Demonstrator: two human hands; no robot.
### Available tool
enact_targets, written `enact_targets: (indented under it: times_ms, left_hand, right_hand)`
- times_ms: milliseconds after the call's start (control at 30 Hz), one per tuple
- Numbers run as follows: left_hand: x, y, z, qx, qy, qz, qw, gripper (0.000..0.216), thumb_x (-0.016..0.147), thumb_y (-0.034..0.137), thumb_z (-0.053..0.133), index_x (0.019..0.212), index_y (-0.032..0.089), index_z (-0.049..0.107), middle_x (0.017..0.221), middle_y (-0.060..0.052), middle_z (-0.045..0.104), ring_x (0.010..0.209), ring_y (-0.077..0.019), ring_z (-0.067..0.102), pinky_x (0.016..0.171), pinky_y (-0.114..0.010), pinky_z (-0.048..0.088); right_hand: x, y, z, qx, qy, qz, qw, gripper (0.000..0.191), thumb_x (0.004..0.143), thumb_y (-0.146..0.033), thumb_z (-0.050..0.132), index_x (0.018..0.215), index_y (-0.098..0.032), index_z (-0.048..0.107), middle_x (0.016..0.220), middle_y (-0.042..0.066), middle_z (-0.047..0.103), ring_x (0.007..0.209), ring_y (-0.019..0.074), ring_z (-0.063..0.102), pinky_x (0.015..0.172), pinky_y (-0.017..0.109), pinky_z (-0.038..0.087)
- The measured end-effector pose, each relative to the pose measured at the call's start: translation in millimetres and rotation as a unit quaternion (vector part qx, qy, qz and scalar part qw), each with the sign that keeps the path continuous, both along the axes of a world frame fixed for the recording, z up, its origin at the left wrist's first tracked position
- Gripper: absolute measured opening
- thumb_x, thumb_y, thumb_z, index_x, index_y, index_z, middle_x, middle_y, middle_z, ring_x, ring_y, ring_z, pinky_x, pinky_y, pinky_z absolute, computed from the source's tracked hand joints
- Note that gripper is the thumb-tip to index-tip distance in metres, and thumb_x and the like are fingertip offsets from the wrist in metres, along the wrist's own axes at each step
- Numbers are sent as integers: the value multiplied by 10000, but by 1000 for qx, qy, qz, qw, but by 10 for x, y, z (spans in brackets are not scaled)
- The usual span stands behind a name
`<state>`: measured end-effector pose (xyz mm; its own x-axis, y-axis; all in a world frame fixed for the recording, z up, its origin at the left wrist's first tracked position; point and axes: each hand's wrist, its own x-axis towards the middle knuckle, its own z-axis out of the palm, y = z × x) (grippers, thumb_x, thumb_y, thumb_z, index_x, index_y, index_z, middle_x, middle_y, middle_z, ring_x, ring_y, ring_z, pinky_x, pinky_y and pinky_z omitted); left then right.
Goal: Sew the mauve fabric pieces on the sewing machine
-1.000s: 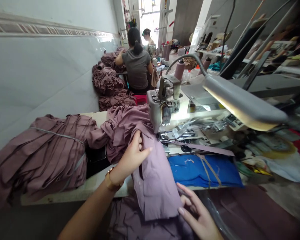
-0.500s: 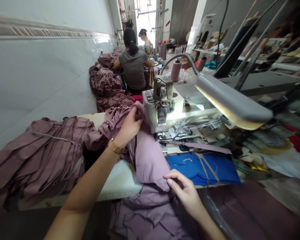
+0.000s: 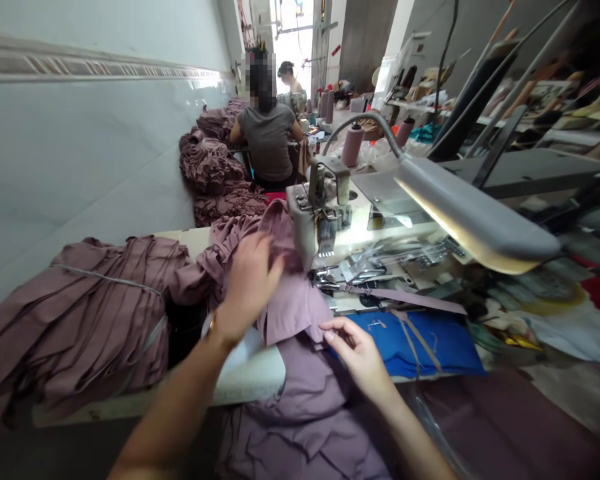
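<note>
My left hand rests palm-down on a mauve fabric piece that lies on the sewing table just left of the sewing machine; its fingers are blurred and bent over the cloth. My right hand pinches the lower edge of the same fabric at the table's front edge. More mauve cloth hangs down into my lap. A thin mauve strip runs out from under the machine's presser foot.
A tied bundle of mauve pieces fills the left of the table. A blue cloth pad lies right of my hands. A lamp hangs over the machine. Another person sits at a farther table with more fabric piles.
My left hand has drawn back from the machine's rear towards me, pulling the fabric along. My right hand has risen and moved up to the fabric's lower edge.
</note>
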<state>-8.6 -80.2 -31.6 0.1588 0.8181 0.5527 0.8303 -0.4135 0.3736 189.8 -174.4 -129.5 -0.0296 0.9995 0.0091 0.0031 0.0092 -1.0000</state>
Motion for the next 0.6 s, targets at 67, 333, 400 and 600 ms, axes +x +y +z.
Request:
enact_targets:
  times_ms: [67,333,400,600]
  left_hand:
    - [-88,-506,-276,-35,16,34,999,320,815,414,666,997,179,547,1036,-107,593,1027,-298,537,916,-463,452]
    - [-308,-860,-532,-80,-181,-21,980,100,931,225,468,982,213,553,990,-48,639,1000,-200,597,906,-349,460]
    - [-314,-768,-306,-115,-269,0,956,110,940,285,482,1014,218,529,844,2,606,808,-149,596,732,-252,472]
    - [-317,-779,86,-204,-162,11,965,169,924,367,511,911,209,567,667,53,515,594,-100,468,547,-204,328]
  right_hand:
    - [8,-63,-46,2,-16,14,1000,154,845,-333,666,900,-198,714,890,52,715,883,240,641,816,333,484]
    - [-117,-127,174,-133,286,49,948,196,728,-332,784,834,-216,666,685,-25,598,622,141,537,615,249,433]
    - [-93,-149,244,-175,369,60,911,236,700,-327,806,835,-227,640,666,-43,573,581,119,508,581,226,411]
    - [142,-414,92,-155,207,53,965,203,751,-366,782,815,-194,694,684,-27,574,632,123,492,594,216,383]
